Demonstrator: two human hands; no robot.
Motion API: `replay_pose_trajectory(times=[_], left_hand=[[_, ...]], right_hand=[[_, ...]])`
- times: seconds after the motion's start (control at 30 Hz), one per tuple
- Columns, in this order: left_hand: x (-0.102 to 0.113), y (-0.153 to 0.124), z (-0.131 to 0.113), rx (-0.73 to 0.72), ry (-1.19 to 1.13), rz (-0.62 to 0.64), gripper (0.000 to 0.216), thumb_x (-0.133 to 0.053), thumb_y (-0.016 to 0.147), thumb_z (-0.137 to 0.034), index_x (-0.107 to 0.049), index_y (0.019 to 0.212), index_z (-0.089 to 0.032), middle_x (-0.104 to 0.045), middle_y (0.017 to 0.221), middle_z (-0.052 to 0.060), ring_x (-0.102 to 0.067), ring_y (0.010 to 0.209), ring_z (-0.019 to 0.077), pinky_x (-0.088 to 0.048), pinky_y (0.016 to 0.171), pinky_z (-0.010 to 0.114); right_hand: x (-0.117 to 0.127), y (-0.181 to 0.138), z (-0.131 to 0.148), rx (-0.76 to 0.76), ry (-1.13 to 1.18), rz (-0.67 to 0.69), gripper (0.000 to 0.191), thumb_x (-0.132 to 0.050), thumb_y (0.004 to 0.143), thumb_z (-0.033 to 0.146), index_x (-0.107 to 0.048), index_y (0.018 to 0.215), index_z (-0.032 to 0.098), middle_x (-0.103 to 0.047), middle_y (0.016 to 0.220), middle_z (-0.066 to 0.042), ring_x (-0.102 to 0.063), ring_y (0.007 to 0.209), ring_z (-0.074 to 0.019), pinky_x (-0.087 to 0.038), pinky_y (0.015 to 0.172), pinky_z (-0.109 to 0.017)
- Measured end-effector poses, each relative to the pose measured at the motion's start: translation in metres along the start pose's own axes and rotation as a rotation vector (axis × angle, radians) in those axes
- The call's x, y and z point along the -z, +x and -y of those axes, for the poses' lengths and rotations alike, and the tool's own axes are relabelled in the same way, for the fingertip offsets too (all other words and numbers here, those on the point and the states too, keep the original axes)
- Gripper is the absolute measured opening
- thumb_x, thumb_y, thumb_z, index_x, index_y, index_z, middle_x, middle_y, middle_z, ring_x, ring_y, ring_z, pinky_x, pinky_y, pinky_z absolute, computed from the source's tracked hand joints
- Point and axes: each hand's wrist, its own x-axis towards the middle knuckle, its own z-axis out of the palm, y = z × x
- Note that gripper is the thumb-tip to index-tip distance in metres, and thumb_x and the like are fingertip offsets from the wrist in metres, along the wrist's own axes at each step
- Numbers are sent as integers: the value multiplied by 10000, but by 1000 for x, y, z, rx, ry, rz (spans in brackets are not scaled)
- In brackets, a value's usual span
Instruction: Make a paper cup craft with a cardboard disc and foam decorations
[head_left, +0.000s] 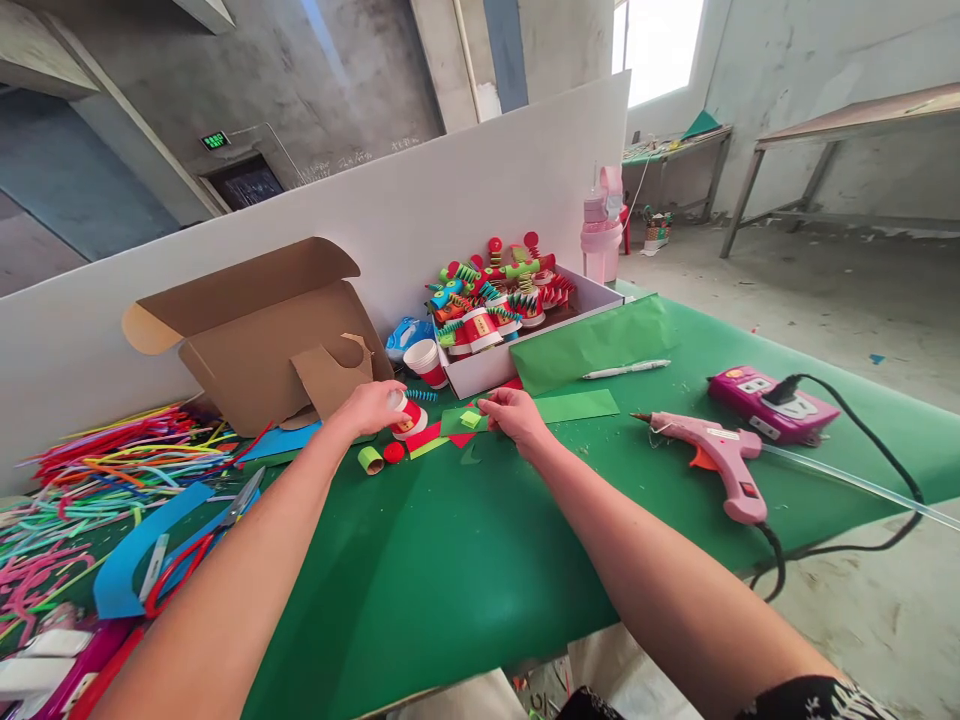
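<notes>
My left hand is closed around a small red and white paper cup on the green table. A blue pleated paper strip sticks out beside the cup. My right hand is pinched just above the table; whatever is between its fingertips, if anything, is too small to make out. Near those fingertips lies a light green folded paper piece. In front of the cup are a short green paper tube and a red disc. Red paper strips and a long green paper strip lie close by.
A white box of finished paper figures stands at the back, with stacked paper cups beside it. Rightward are a pink glue gun, a power strip and a pen. Pipe cleaners, scissors and a cardboard box occupy the left.
</notes>
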Motion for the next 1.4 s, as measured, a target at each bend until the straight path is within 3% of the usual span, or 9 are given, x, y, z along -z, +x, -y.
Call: replay_pose_trajectory(times=[0.13, 0.23, 0.3, 0.4, 0.67, 0.87, 1.07, 1.27, 1.4], left_hand=[[9, -5, 0, -48, -28, 42, 639, -715, 611, -435, -650, 1215, -236, -707, 1151, 95, -649, 1031, 303, -502, 750, 291], [11, -17, -8, -77, -90, -111, 514, -629, 703, -433, -671, 1171, -225, -698, 1139, 92, -628, 1062, 288, -498, 790, 313], [9, -30, -17, -51, -141, -239, 337, -529, 788, -381, -723, 1017, -228, -719, 1029, 76, -648, 957, 262, -496, 755, 320], [2, -45, -28, -57, -161, -301, 286, -457, 828, -299, -736, 838, -234, -725, 905, 62, -642, 810, 243, -485, 705, 339], [3, -25, -48, -213, -24, -387, 248, -518, 821, -210, -746, 918, -199, -734, 960, 115, -588, 981, 308, -471, 851, 441], [-11, -54, -87, -354, -195, -637, 266, -462, 929, -286, -708, 892, -193, -745, 908, 81, -625, 891, 238, -485, 837, 357], [-41, -76, -94, -326, -356, -522, 244, -477, 892, -343, -695, 897, -235, -755, 886, 40, -682, 798, 225, -508, 737, 312], [-38, -125, -125, -405, -572, -387, 193, -546, 842, -385, -715, 851, -291, -757, 845, -9, -686, 713, 191, -532, 683, 274], [-34, -136, -145, -212, -828, -399, 188, -578, 831, -406, -688, 862, -258, -734, 824, 9, -672, 703, 181, -531, 678, 278]], right_hand=[[-1, -3, 4, -13, 0, -16, 248, -652, 708, 146, -532, 499, 201, -512, 447, 57, -442, 414, -81, -398, 468, -229], [-1, -5, 7, -14, 3, -29, 261, -645, 712, 132, -522, 492, 202, -492, 427, 66, -436, 405, -77, -388, 460, -221], [-1, -6, 8, -18, -7, -32, 265, -642, 719, 130, -521, 495, 202, -490, 420, 68, -440, 399, -75, -372, 451, -215], [-3, -7, 9, -36, -35, -36, 276, -637, 733, 126, -520, 494, 201, -490, 411, 66, -445, 391, -75, -358, 444, -214], [-1, -5, 7, -38, -53, -28, 253, -635, 740, 141, -521, 521, 197, -485, 404, 73, -445, 388, -76, -367, 452, -208], [-5, -2, -2, 44, -118, 13, 241, -635, 744, 114, -518, 549, 194, -470, 409, 90, -458, 411, -73, -352, 474, -195], [-9, 5, -16, 57, -2, 26, 180, -693, 724, 126, -558, 632, 202, -496, 463, 100, -469, 428, -70, -381, 470, -187], [0, 10, -9, 94, 96, -74, 197, -720, 694, 128, -571, 582, 193, -501, 446, 103, -452, 412, -65, -352, 459, -193], [8, -2, 7, 120, 384, -167, 183, -767, 641, 171, -584, 633, 187, -531, 464, 93, -480, 417, -68, -407, 486, -206]])
